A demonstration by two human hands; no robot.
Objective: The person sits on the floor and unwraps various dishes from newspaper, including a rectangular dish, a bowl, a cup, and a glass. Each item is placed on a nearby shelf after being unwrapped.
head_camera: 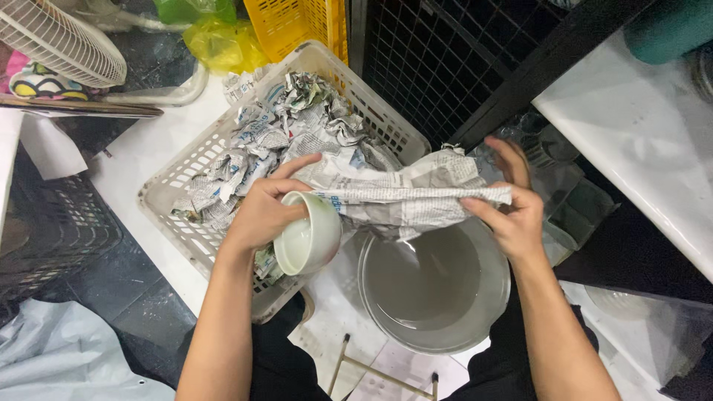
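Observation:
My left hand (260,212) grips a small pale green ceramic bowl (308,239), tilted on its side with its mouth toward the upper left. A crumpled sheet of newspaper (405,194) stretches from the bowl's rim across to my right hand (512,215), which pinches the sheet's right end. Both hands hover above a round grey basin (434,286) holding murky water. The sheet hides the basin's far rim.
A white plastic basket (193,167) full of crumpled newspaper sits to the left of the basin. A yellow crate (301,22), a black wire rack (453,59), a white fan grille (59,41) and a white counter (639,126) surround the spot. Clear plastic bags (564,186) lie on the right.

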